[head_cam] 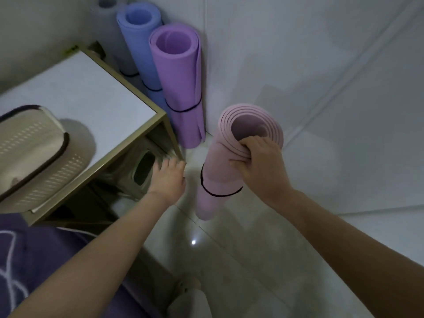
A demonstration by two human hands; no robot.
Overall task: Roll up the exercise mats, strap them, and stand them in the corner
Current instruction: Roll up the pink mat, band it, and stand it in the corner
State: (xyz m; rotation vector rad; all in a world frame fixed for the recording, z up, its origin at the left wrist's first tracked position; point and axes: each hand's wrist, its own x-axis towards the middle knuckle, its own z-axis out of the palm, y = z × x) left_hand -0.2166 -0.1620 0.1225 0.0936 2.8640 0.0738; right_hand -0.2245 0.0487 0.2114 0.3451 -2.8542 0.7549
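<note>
Left hand, fingers spread and holding nothing, hangs by the near corner leg of the white-topped, brass-framed table. Right hand pinches the top rim of the rolled pink foam mat, just right of that leg. It is rolled, its black strap is on, its long axis is upright and its open end faces up. Beyond the table stand the strapped purple rolled mat, blue rolled mat and grey rolled mat. Judged remaining: seat the pink one beside them.

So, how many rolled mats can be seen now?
4. A grey mat, a blue mat and a purple mat stand along the wall; the right hand grips the pink mat. Others may be hidden behind the table.
</note>
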